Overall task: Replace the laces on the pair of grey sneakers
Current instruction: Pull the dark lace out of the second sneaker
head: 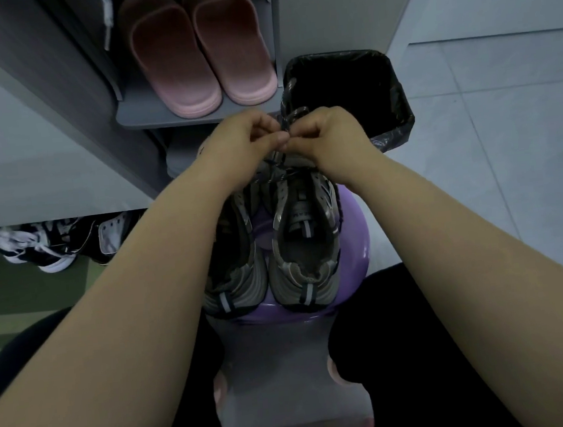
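Note:
Two grey sneakers stand side by side on a purple stool (351, 241), heels toward me. The right sneaker (305, 242) shows its open collar and tongue. The left sneaker (236, 279) is partly hidden under my left forearm. My left hand (242, 141) and my right hand (331, 136) meet above the toe end of the right sneaker, and both pinch the dark lace (290, 119), which loops up between the fingertips. The lace's path through the eyelets is mostly hidden by my hands.
A grey shoe rack (202, 116) stands just behind, with pink slippers (202, 52) on its shelf. A black-lined bin (347, 90) sits to the right of it. Black and white sneakers (56, 245) lie on a green mat at the left. Pale floor tiles lie to the right.

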`<state>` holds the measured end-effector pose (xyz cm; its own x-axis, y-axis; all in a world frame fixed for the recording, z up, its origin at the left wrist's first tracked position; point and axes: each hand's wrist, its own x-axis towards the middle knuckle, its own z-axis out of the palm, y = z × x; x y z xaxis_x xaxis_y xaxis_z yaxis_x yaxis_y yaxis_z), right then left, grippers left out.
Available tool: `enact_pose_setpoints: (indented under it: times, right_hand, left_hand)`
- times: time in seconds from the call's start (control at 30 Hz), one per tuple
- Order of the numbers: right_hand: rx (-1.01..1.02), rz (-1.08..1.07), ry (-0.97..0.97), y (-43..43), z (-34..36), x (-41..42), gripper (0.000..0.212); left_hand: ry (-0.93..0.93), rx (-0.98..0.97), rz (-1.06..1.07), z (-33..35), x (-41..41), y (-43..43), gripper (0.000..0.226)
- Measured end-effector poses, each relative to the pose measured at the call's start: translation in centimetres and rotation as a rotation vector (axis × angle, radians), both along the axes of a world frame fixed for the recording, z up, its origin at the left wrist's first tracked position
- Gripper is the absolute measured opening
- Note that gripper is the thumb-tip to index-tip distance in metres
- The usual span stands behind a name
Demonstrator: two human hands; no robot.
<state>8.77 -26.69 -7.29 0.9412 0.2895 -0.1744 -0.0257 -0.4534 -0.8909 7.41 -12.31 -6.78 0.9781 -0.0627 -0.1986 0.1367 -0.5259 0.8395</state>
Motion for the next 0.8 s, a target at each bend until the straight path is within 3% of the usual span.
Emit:
enact_pose_setpoints:
  times: [0.1, 0.2, 0.3, 0.4, 0.5, 0.57, 0.73, 0.8]
  right_hand:
    - [0.022, -0.068, -0.058, -0.2, 0.1, 0.4, 0.01]
    - [0.045, -0.152, -0.058, -0.3, 0.2, 0.5, 0.009]
    - [-0.001, -0.152, -0.129, 0.1, 0.3, 0.3, 0.016]
    - [0.171, -0.216, -0.118, 0.2, 1.0, -0.1, 0.013]
    - [0.369, -0.341, -0.035, -0.1, 1.4, 0.0, 0.002]
    - [0.391, -0.368, 0.075, -0.3, 1.1, 0.0, 0.014]
    - [0.449, -0.127, 0.346, 0.0, 0.4, 0.4, 0.018]
    - [0.513, 0.003, 0.395, 0.0, 0.5, 0.8, 0.034]
  left_hand:
    - [0.052, 0.004, -0.033, 0.1, -0.1, 0.0, 0.006]
    - [0.098, 0.105, -0.173, -0.2, -0.5, -0.1, 0.019]
    - [0.018, 0.282, -0.188, -0.6, -0.4, -0.5, 0.024]
    - [-0.061, 0.384, -0.101, -0.6, 0.0, -0.8, 0.012]
    - [-0.028, 0.258, -0.038, -0.4, 0.1, -1.1, 0.011]
    - [-0.025, 0.17, -0.015, -0.1, 0.2, -1.1, 0.011]
    - [-0.274, 0.021, 0.035, 2.8, 0.2, -0.9, 0.027]
    - [-0.347, -0.042, 0.054, 4.1, 0.1, -0.8, 0.028]
